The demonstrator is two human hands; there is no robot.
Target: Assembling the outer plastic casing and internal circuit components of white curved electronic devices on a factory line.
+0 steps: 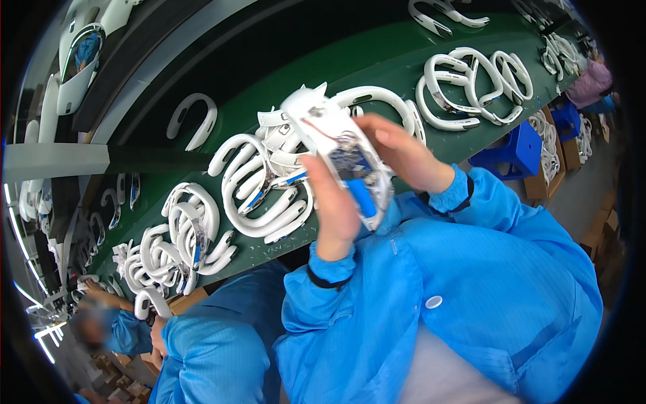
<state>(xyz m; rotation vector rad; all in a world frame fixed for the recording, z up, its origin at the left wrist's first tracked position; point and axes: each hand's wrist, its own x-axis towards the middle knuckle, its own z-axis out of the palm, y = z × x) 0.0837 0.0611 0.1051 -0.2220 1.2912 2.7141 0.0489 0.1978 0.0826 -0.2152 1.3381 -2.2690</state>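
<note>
- While left hand [334, 210] and right hand [407, 153] grasp its opposite sides, one white casing [315, 120], circuitry [350, 160] and blue block [361, 197] exposed.
- White curved bands [377, 93], clustered on green desk [383, 64].

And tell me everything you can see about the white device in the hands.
The white device is held tilted between the left hand and right hand, near the green table. Its plastic-looking shell is open, showing a circuit board, a blue block toward the lower end and a thin reddish wire higher up. Finer detail is blurred.
</note>
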